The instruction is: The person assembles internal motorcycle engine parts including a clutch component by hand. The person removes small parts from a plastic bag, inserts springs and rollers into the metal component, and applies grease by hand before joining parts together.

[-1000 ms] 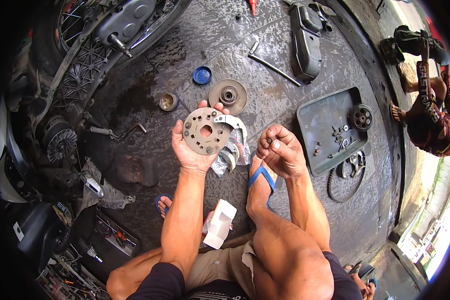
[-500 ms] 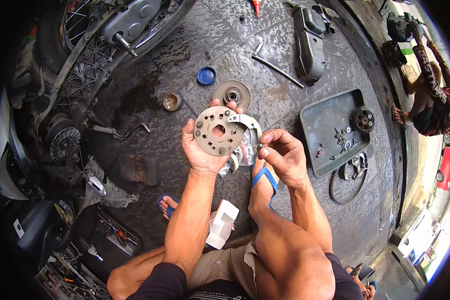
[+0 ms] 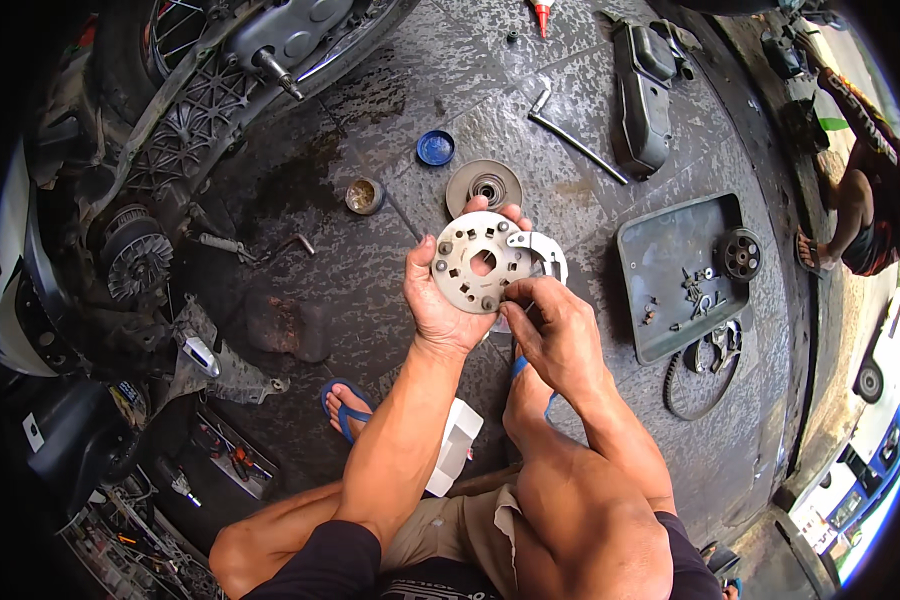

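Note:
A round, flat clutch plate (image 3: 466,288) with square holes, studs and a large central opening rests in my left hand (image 3: 436,310). Its fingers curl behind the rim, with the thumb along the left edge. One pale, curved clutch shoe (image 3: 544,244) sticks out from the plate's right side. At the lower right rim my right hand (image 3: 562,335) has thumb and index finger pinched together; whatever is between them is too small or covered to name. Just beyond my left fingertips, a dished metal pulley (image 3: 510,180) with a central hub lies on the floor.
A grey tray (image 3: 632,285) with small hardware and a round gear stands right, a belt (image 3: 692,412) below it. Beyond lie a wrench (image 3: 580,140), a grey cover (image 3: 642,110), a blue lid (image 3: 435,148) and an open tin (image 3: 363,196). Motorcycle parts (image 3: 185,135) fill the left.
My right hand has moved from the shoe's free end to the plate's lower rim. The view has shifted, and the plate sits further right in it.

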`<action>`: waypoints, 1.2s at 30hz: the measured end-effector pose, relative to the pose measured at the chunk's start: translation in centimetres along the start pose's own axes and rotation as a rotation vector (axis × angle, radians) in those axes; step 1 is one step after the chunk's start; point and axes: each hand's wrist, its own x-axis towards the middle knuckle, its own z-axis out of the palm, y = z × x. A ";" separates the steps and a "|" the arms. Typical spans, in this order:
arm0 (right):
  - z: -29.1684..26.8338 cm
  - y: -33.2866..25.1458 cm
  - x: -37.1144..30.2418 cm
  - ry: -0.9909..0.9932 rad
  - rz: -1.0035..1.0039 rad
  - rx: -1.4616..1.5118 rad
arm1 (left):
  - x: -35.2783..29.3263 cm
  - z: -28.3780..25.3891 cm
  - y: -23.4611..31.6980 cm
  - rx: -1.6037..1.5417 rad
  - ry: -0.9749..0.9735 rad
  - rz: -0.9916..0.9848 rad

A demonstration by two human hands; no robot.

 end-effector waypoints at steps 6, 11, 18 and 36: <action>-0.1 -0.1 0.1 -0.018 -0.110 -0.074 | 0.0 -0.3 -0.1 0.040 -0.001 -0.022; -0.7 -0.2 0.2 -0.042 -0.121 -0.021 | -0.2 -0.2 0.2 0.021 0.019 0.007; -2.4 0.4 1.9 0.280 0.044 0.001 | 0.2 0.0 0.9 -0.062 0.000 -0.041; -3.6 3.6 2.6 -0.177 -0.439 -0.066 | -1.0 1.8 0.3 0.082 0.077 -0.234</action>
